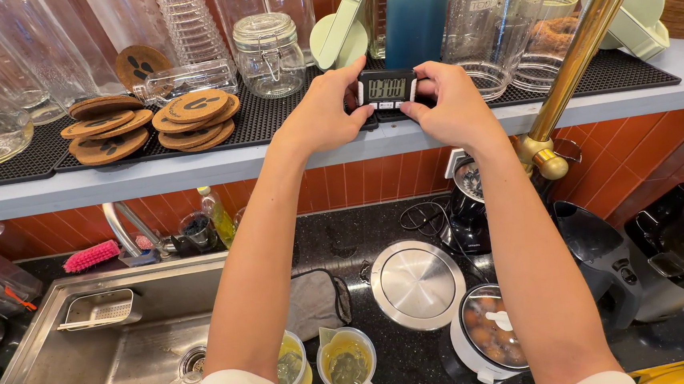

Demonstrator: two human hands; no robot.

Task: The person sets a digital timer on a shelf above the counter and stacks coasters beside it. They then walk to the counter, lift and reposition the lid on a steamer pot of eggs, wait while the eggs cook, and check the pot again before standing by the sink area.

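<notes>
A small black digital timer sits at the front edge of the shelf, on a black ribbed mat. Both hands pinch it — the left hand grips its left end, the right hand its right end, thumbs below and fingers on top. Just left stands a clamp-lid glass jar, apparently empty, and further left lie stacks of round cork coasters. Below, on the dark table, two plastic pitchers hold yellow liquid, a white pot under a glass lid holds brown round pieces, and a steel sink holds a glass.
</notes>
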